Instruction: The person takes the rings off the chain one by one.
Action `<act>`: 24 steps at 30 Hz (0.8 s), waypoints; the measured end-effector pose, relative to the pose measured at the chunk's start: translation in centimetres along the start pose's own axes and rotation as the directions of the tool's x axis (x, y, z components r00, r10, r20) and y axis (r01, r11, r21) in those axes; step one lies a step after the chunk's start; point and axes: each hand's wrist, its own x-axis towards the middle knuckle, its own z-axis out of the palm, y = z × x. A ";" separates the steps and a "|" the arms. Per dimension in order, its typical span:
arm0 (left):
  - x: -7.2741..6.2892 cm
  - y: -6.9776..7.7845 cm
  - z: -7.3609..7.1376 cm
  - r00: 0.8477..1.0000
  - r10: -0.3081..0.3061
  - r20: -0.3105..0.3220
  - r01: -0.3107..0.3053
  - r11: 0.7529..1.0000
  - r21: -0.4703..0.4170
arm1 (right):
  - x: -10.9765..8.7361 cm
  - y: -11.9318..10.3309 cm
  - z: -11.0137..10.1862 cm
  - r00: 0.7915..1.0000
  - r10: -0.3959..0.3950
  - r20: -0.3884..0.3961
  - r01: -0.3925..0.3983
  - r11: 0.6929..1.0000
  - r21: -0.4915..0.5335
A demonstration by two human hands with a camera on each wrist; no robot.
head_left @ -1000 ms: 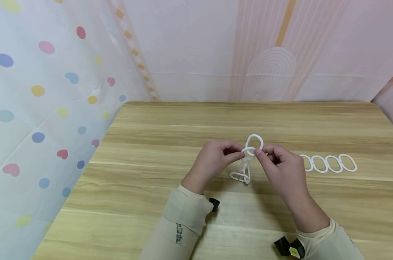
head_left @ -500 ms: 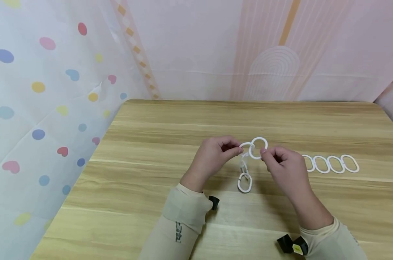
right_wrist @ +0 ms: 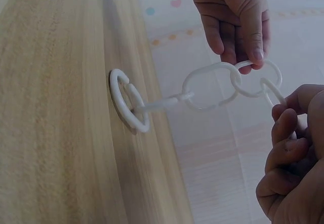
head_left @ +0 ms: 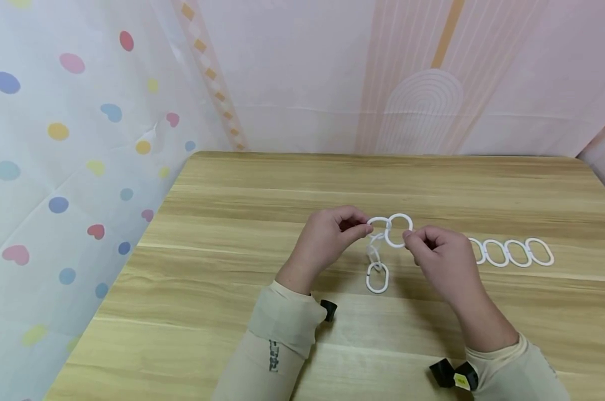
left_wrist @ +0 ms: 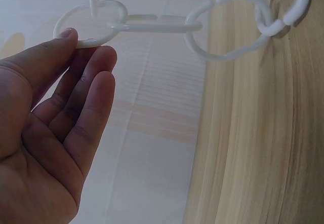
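My left hand (head_left: 326, 238) pinches a white plastic chain link (head_left: 379, 218) between thumb and fingers. Hooked through it is another white link (head_left: 399, 215), which my right hand (head_left: 446, 260) pinches at its lower right side. From the left-held link hangs a short run of joined links, blurred midway in the head view. Its lowest link (head_left: 368, 278) touches the table in the right wrist view. There, both hands show, with the hanging link (right_wrist: 208, 67) joined below the left-held one. The left wrist view has my left thumb and fingertips on the link's edge (left_wrist: 121, 10).
A row of several white links (head_left: 517, 265) lies joined on the wooden table (head_left: 262, 189), right of my right hand, which covers its left end. Dark camera mounts (head_left: 452, 374) sit at my wrists. A patterned cloth (head_left: 302, 78) hangs behind the table.
The right-held link has come down and to the right, drawing out sideways from the left-held one. The hanging links have straightened downward. Both hands stay pinched on their links.
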 end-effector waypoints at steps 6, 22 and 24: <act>0.1 0.1 0.1 1.000 0.008 0.010 -0.008 1.000 -0.021 | 0.2 0.2 -0.3 1.000 0.009 -0.011 -0.009 1.000 -0.006; -0.2 0.0 -0.8 0.999 -0.049 -0.001 0.049 0.999 -0.011 | 1.3 1.8 -3.3 0.989 0.107 -0.103 -0.107 0.994 0.007; -0.2 0.0 -0.8 0.999 -0.045 0.001 0.045 0.999 -0.011 | 1.5 1.9 -3.5 0.990 0.100 -0.099 -0.102 0.995 -0.021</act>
